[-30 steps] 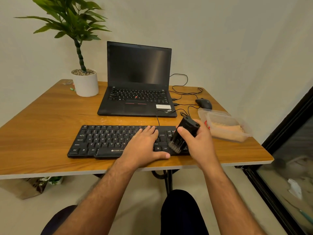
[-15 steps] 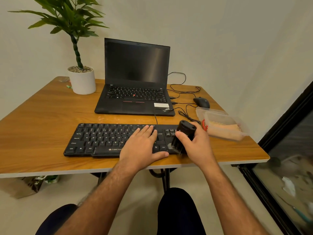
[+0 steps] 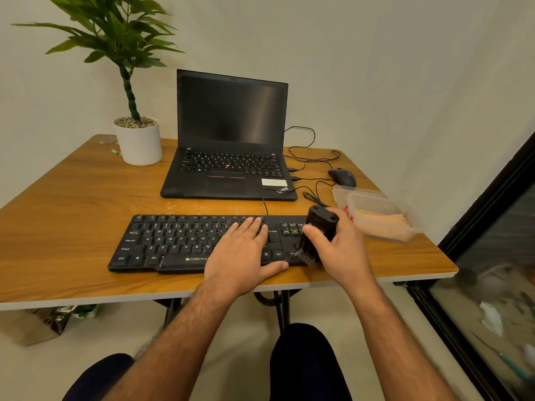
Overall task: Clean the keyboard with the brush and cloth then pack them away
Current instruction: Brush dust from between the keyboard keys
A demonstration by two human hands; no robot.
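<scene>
A black keyboard (image 3: 179,241) lies along the front of the wooden table (image 3: 72,198). My left hand (image 3: 243,253) rests flat on its right-centre keys, fingers straight, thumb at the front edge. My right hand (image 3: 341,250) grips a chunky black brush (image 3: 318,230), held upright with the bristles down on the keyboard's right end. A tan cloth (image 3: 385,224) lies inside a clear plastic container (image 3: 376,204) to the right of the keyboard.
An open black laptop (image 3: 231,140) stands behind the keyboard, with cables and a black mouse (image 3: 341,176) to its right. A potted plant (image 3: 139,140) sits at the back left. The table edge is close on the right, beside a dark glass panel (image 3: 492,270).
The brush has swept back and forth over the keyboard's right end, from tilted to more upright. My left hand has stayed on the keys.
</scene>
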